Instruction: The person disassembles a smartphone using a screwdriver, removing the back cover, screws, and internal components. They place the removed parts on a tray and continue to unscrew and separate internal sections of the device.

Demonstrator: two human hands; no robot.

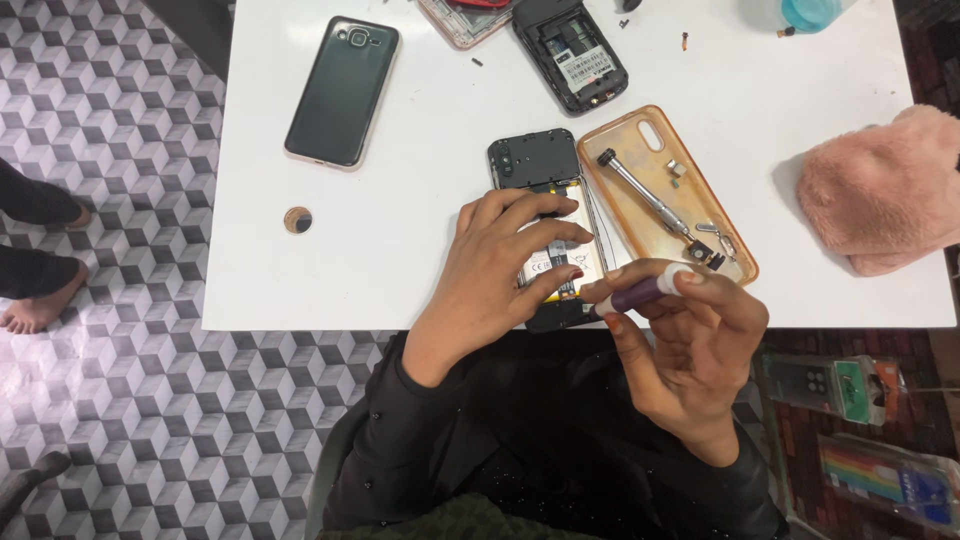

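On the white table (400,250), your left hand (500,262) presses spread fingers on the opened phone (545,190), back cover already off, while your right hand (690,345), at four o'clock, pinches a purple screwdriver (640,293).

On my white surface (300,270) lie a dark phone face down (342,91), another opened phone (570,52), an orange case (640,150) holding a metal screwdriver (645,195), a pink fluffy cloth (885,190), and a small round disc (297,220).
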